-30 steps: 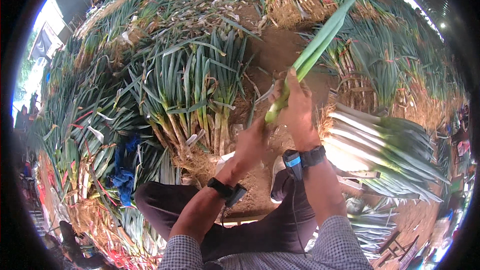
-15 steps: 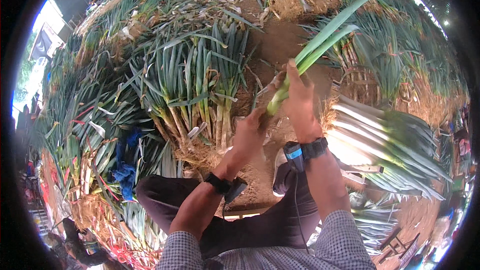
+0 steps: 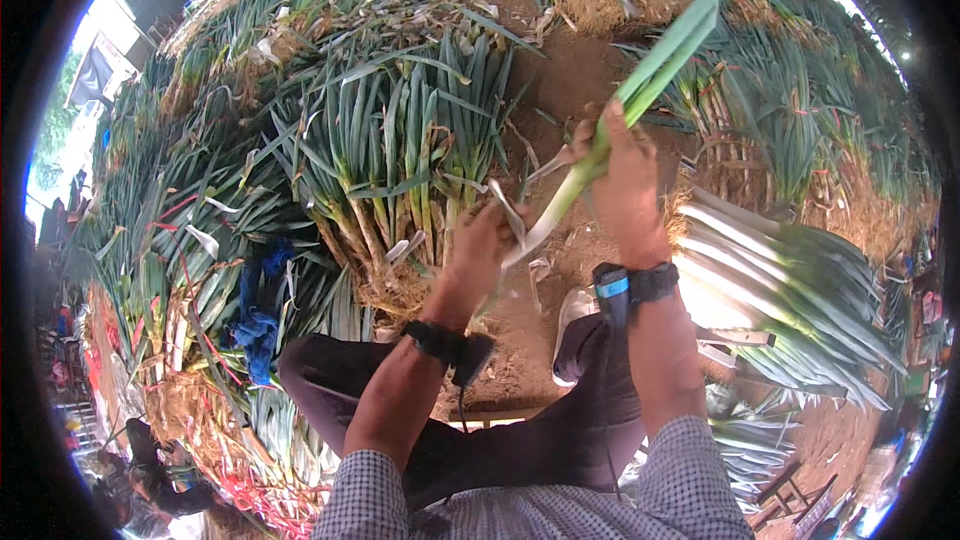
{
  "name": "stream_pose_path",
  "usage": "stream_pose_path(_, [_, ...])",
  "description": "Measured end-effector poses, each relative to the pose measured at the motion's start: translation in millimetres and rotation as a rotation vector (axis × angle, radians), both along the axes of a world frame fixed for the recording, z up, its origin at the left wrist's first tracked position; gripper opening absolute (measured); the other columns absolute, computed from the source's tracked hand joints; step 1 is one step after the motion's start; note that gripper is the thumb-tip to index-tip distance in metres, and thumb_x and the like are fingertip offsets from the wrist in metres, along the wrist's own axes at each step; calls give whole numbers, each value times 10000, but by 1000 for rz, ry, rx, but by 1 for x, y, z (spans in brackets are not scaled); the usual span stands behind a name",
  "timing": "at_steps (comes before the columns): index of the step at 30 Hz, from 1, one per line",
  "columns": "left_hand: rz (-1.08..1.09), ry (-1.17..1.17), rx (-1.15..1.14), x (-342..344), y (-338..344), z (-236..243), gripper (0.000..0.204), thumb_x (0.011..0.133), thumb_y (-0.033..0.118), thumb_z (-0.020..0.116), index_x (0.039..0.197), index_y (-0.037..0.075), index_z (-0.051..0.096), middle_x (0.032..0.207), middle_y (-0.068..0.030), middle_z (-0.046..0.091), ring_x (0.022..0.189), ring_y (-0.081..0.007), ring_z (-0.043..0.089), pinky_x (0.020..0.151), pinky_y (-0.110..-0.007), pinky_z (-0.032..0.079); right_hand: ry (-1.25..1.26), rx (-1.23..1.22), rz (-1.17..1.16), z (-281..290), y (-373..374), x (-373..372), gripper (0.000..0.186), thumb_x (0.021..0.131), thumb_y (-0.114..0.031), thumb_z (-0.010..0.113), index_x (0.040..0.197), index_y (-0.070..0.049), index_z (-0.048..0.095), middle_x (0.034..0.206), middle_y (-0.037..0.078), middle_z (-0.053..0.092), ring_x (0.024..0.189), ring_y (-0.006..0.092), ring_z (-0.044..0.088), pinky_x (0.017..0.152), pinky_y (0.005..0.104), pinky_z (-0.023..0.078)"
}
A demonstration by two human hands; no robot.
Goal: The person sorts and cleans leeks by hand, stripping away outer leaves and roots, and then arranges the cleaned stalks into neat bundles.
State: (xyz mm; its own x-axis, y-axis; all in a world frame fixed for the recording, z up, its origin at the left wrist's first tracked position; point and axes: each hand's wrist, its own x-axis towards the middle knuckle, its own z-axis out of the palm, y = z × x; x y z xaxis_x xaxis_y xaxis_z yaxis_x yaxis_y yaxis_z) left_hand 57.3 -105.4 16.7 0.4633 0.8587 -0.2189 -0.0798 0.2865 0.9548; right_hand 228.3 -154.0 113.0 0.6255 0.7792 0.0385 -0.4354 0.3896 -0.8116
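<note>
My right hand (image 3: 628,180) is closed round the stalk of a long green onion (image 3: 664,72). Its green leaves slant up to the far right, and its white end points down toward my left hand (image 3: 474,248). The fingers of my left hand are curled round a thin pale strip of outer skin (image 3: 504,202), beside the white end. Whether that strip still joins the stalk is hard to tell. To the right of my right wrist lies a pile of clean white-stemmed green onions (image 3: 770,275). Left of my left hand stands an unpeeled bunch (image 3: 400,130) with brown roots.
More rooted bunches (image 3: 790,130) line the far right, and leafy heaps (image 3: 190,210) cover the left. A blue cloth-like tangle (image 3: 258,325) hangs among the left leaves. Brown soil (image 3: 575,80) shows between the rows. My bent legs (image 3: 560,440) are below my hands.
My left hand has moved slightly down and left, and the pale strip now shows at its fingers. More of the stalk's white end is bare. My right hand has shifted a little right.
</note>
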Motion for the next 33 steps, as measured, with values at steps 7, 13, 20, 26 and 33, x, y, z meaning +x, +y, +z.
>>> stream_pose_path(7, [-60, -130, -137, -88, 45, -3, 168, 984, 196, 526, 993, 34, 567, 836, -35, 591, 716, -116, 568, 730, -262, 507, 91, 113, -104, -4, -16, 82, 334, 1004, -327, 525, 1052, 2, 557, 742, 69, 545, 634, 162, 497, 580, 341, 457])
stream_pose_path(13, [142, 431, 748, -133, 68, -23, 447, 909, 223, 651, 1252, -24, 507, 1105, -159, 605, 894, -239, 625, 781, -321, 508, 216, 178, -68, -12, -6, 95, 339, 1017, -348, 490, 1068, -14, 520, 767, 62, 521, 622, 159, 452, 595, 346, 430])
stream_pose_path(20, [-627, 641, 673, -59, 6, 37, 421, 883, 208, 695, 1230, -1, 578, 1040, -134, 666, 964, -213, 637, 834, -342, 493, 275, 178, -59, -9, 10, 66, 346, 1017, -380, 465, 1012, -35, 490, 834, 120, 560, 719, 238, 562, 742, 479, 536])
stream_pose_path(26, [-856, 448, 341, -33, 3, 52, 347, 898, 214, 689, 1162, -2, 625, 946, -24, 645, 850, -132, 613, 749, -298, 496, 298, 23, -29, -9, 11, 44, 256, 1036, -301, 431, 1015, -47, 461, 819, 107, 514, 639, 205, 493, 635, 441, 508])
stream_pose_path(33, [-642, -79, -145, -73, -46, 30, 473, 955, 337, 623, 1278, 0, 542, 880, 10, 591, 658, -64, 482, 553, -231, 412, 67, 114, -108, -60, 16, 116, 101, 1030, -190, 436, 1020, -90, 434, 779, 73, 461, 608, 166, 415, 571, 374, 425])
